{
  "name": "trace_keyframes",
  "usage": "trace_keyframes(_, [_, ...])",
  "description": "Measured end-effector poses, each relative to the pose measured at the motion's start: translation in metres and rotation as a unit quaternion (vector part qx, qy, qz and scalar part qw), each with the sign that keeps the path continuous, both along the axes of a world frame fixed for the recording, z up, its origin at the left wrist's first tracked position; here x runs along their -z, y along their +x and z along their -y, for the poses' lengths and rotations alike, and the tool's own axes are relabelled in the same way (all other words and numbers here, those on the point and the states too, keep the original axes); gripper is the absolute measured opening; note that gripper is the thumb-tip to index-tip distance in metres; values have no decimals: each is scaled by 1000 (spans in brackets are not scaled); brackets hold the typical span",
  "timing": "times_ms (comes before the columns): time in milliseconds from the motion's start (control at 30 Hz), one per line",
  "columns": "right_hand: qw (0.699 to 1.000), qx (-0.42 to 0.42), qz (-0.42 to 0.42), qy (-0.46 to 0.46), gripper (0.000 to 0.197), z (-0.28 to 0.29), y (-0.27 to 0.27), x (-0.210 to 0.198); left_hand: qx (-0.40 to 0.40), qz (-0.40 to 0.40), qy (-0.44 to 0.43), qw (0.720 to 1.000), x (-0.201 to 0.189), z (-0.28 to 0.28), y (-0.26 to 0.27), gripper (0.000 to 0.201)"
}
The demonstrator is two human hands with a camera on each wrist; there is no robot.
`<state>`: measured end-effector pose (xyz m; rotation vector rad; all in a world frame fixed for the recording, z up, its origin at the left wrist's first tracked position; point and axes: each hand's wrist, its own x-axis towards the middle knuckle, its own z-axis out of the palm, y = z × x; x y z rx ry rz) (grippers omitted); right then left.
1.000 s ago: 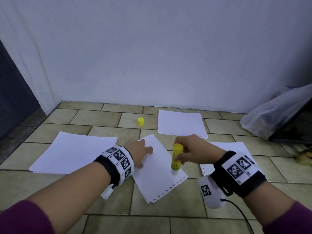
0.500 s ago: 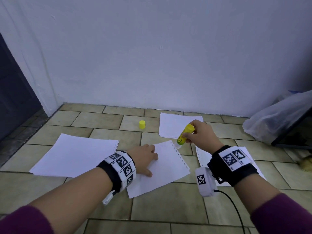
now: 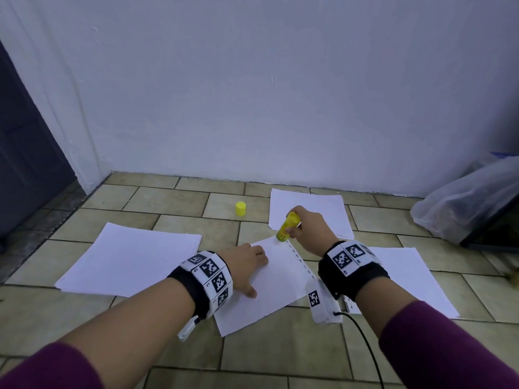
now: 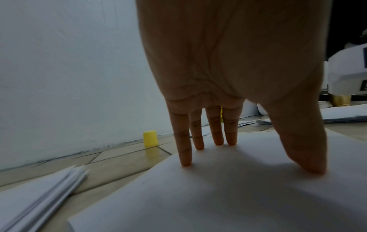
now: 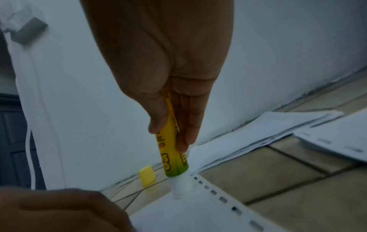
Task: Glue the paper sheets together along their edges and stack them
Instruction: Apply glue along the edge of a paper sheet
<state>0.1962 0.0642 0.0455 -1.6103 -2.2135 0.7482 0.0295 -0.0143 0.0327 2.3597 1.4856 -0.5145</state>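
Gluing at the far corner of the single sheet (image 3: 280,282), just beside its perforated right edge (image 3: 300,262). Right hand (image 3: 309,228) clamped around the yellow glue stick (image 3: 287,228), thumb on one side and fingers on the other, white tip pressed on the paper, top leaning to the far right. Left hand (image 3: 247,265) spread flat, fingertips (image 4: 186,163) and thumb pressing the near-left part of the same sheet onto the tiled floor (image 3: 168,197), gripping nothing.

To do it well: draw the tip toward the near side in one straight line, just inside the row of holes and not over them. Press lightly and evenly, to avoid wrinkling or tearing what is probably thin paper. Hold the sheet flat with the left fingers, well apart from the glue line, to avoid sticky skin. In case of sliding, better to press nearer to the glued edge.

Counted:
- one glue stick
- one yellow cap (image 3: 240,208), standing on the floor at the far side, apart from all paper
- one loose sheet under the hands
- three piles of paper: left pile (image 3: 132,256), far pile (image 3: 317,209) behind the right hand, right pile (image 3: 407,276)
- one clear plastic bag (image 3: 463,203) at the far right

Number of sheets inside each pile impossible to tell.
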Motion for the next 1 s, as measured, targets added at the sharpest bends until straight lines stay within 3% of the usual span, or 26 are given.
trace_keyframes(233, [988, -98, 112, -34, 31, 17, 23, -23, 1, -6, -3, 1000, 2, -2, -2, 75])
trace_keyframes(333, [981, -113, 153, -45, 30, 30, 35, -27, 9, -15, -1, 1000, 2, -2, -3, 62])
trace_keyframes(467, [977, -119, 162, -64, 21, 41, 44, -31, 24, -28, 5, 999, 0, -3, -4, 60])
trace_keyframes(567, [988, -84, 118, -52, 16, 39, 48, -34, 4, -30, 9, 1000, 0, -2, -5, 66])
trace_keyframes(667, [999, -3, -1, -34, 11, 35, 49, -41, -37, -21, -3, 999, 4, 4, -8, 82])
trace_keyframes(733, [996, 29, -70, -37, 9, 33, 46, -44, -50, -7, -2, 999, 7, 9, -11, 83])
trace_keyframes(1000, [996, 37, -83, -21, 14, 20, 20, -34, -35, 17, 33, 999, 10, 10, -15, 64])
